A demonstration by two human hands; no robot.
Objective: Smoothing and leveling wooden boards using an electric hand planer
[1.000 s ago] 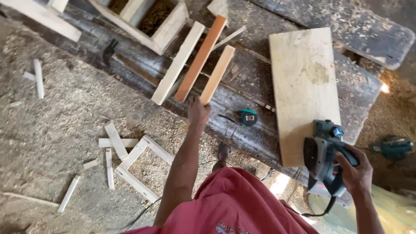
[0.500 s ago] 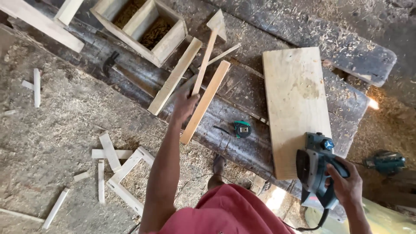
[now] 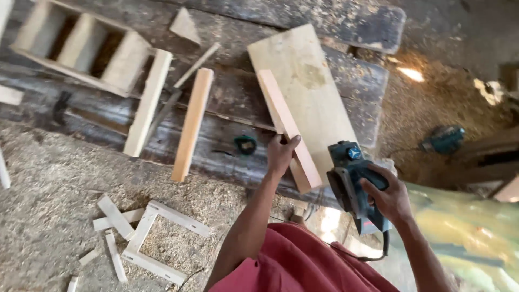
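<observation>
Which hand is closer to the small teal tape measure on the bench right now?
Left. The left hand grips a reddish wood strip just right of the tape measure. The right hand holds the blue power planer, farther right.

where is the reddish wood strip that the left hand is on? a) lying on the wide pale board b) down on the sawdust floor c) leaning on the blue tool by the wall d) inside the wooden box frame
a: the left hand grips the reddish wood strip, which lies slantwise across the wide pale board on the workbench, while the right hand holds a power planer.
</observation>
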